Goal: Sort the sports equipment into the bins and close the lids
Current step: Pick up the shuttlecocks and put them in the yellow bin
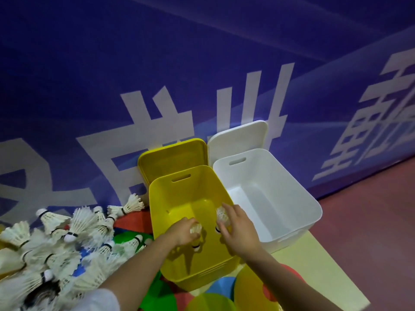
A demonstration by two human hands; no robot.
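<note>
Both hands are inside the open yellow bin, which stands on the floor against the blue banner wall. The left hand is curled round a white feather shuttlecock, its black-banded cork end pointing down towards the bin floor. The right hand holds a second shuttlecock with its feathers up, though how tightly the fingers close on it is hard to judge from this angle. Step in hand, by my assessment: depositing shuttlecocks into the yellow bin, at an early stage, since the bin's floor appears bare apart from what the hands carry. The white bin, just right of the yellow one and touching it, appears to hold nothing. Both lids are off: the yellow lid and the white lid lean upright against the wall behind their bins. A large heap of shuttlecocks remains on the floor to the left, lying over coloured flat marker discs, more of which show in front of the bins. The next move calls for letting go of both shuttlecocks low in the bin, then a reach left to the heap. The discs presumably belong in the white bin. Lids come last.
</note>
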